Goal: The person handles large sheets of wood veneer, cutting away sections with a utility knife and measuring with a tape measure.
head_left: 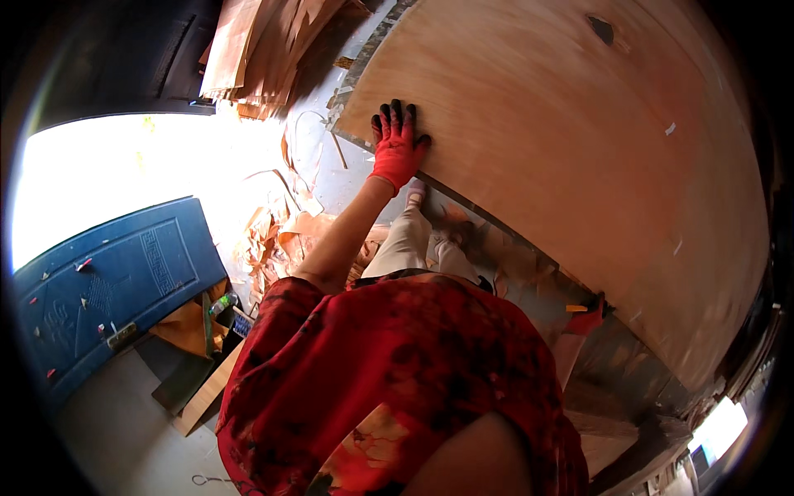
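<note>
A wide, reddish-tan wood veneer sheet point(513, 140) lies on top of a stack with a dark edge. My left hand point(397, 153), in a red glove with black fingertips, rests flat on the sheet near its left corner, fingers spread. At the sheet's near edge, farther right, is my right hand point(589, 317) in the same kind of glove. Its fingers look closed, and a small flat orange thing point(576, 308) sticks out beside them; its kind is unclear. A dark hole point(600, 30) shows in the veneer's far part, and a small white scrap point(671, 129) lies on it.
Torn veneer scraps point(269, 236) litter the floor left of my legs. More veneer sheets point(256, 50) are piled at the far left. A blue panelled door point(124, 281) stands by a bright opening, with boards point(211, 393) and a bottle point(222, 304) near it.
</note>
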